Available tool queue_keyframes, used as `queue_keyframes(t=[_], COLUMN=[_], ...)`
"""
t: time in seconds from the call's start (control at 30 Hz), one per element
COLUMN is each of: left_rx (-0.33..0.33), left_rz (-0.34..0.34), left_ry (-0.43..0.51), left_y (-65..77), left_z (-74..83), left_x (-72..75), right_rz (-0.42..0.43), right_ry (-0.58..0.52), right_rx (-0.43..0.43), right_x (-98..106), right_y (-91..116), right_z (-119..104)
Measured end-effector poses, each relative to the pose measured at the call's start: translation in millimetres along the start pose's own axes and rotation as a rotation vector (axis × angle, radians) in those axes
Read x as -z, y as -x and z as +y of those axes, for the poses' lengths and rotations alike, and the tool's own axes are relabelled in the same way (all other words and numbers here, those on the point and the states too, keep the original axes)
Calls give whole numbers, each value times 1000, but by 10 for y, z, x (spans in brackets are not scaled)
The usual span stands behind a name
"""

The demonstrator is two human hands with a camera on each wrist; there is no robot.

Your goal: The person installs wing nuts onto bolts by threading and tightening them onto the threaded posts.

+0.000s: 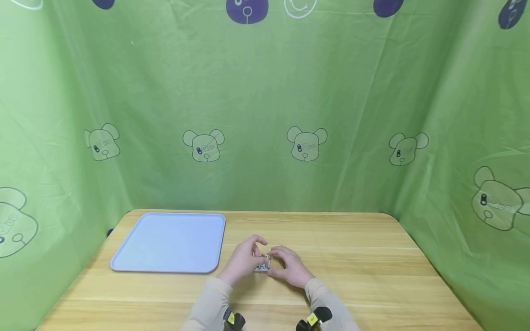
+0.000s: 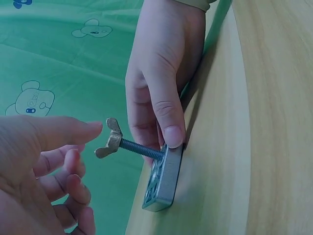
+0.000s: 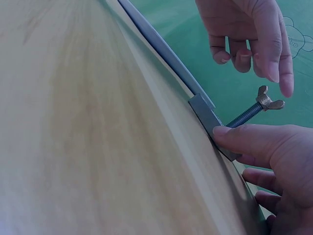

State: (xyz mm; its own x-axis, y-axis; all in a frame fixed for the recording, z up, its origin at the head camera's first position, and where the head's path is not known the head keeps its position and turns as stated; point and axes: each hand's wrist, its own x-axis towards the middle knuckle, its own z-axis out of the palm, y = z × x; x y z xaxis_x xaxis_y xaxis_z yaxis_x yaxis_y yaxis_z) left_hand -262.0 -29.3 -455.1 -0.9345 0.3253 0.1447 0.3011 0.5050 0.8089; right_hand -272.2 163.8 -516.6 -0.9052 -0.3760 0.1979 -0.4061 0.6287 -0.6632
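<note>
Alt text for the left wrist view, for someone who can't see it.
Right hand grips a small gray block on a wooden table; a wing bolt sticks out of it, with the left hand beside its wings. Green printed cloth hangs behind.

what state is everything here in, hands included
Rectangular grey metal block: lying on the light wooden table
Gold winged screw with dark threaded shank: standing out of the block, thread exposed
Person's left grip: holding nothing, close to the screw
Person's right grip: holding the block
Pale blue rectangular tray: lying flat
Green printed cloth backdrop: hanging, creased
</note>
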Motion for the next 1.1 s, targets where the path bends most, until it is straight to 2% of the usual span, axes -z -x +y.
queue_keyframes(t=[0.63,1.1], left_rx=[19,9], left_rz=[-30,2], left_ry=[12,33], left_y=[17,12], left_z=[-11,-57], left_x=[-48,-137], right_rz=[2,16], right_ry=[-5,0], right_rx=[14,15], right_x=[-4,-3], right_y=[-4,1], right_z=[-2,-23])
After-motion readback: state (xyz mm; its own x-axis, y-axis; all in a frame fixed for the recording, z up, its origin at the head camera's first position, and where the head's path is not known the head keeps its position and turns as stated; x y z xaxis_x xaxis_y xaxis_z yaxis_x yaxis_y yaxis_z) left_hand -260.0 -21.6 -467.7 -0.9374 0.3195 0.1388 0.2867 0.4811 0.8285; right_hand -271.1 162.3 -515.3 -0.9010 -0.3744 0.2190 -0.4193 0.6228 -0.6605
